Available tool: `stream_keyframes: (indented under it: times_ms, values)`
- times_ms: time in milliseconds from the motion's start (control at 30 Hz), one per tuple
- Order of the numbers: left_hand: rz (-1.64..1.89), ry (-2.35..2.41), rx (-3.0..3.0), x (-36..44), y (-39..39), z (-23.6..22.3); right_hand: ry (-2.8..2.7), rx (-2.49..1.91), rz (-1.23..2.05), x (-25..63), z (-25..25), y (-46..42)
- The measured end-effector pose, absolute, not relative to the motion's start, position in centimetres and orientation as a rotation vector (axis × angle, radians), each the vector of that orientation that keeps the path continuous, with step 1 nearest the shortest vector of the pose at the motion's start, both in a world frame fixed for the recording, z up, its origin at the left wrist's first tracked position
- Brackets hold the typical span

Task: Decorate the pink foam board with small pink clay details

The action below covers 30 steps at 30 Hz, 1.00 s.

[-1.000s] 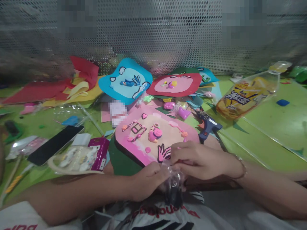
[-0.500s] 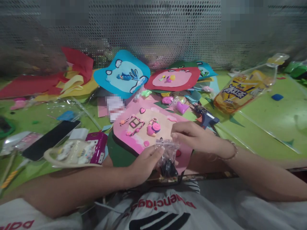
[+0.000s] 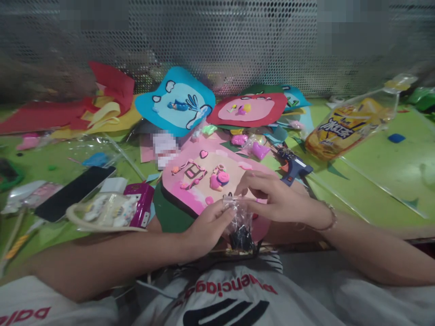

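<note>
A small clear plastic bag [image 3: 239,214] with a black lump [image 3: 242,238], perhaps clay, at its bottom hangs by the table's near edge. My left hand [image 3: 205,229] pinches its upper left side between thumb and fingers. At the bag's top right is my right hand [image 3: 280,199], fingers bent and thumb across the mouth, gripping the rim. Behind and beneath both hands lies a pink paper board [image 3: 183,194] decorated with a small pink figure [image 3: 219,179], a window shape and hearts. Part of the board is covered by the hands and bag.
A glue gun [image 3: 295,168] lies right of the board, beyond it a yellow-labelled drink bottle [image 3: 335,131]. On the left are a black phone [image 3: 75,194] and a purple case [image 3: 141,206]. Blue [image 3: 195,93] and red [image 3: 219,117] paper pieces lean at the mesh wall.
My right hand has moved slightly left and down, its thumb now over the bag's mouth. My left hand keeps hold of the bag. The view has shifted a little.
</note>
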<state>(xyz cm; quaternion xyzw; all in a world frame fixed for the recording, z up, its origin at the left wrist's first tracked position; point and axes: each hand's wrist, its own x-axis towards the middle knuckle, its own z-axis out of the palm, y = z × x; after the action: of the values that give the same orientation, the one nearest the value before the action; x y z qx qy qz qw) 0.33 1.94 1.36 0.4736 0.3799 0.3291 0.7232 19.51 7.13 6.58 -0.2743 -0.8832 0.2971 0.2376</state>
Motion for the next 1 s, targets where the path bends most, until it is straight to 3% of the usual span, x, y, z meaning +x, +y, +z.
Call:
stream_keyframes:
  times_ms: [1000]
  values:
    - [0.631, 0.952, 1.026, -0.18, 1.81, 1.88, -2.299, -0.594, 0.980, 19.42, 6.98, 6.75]
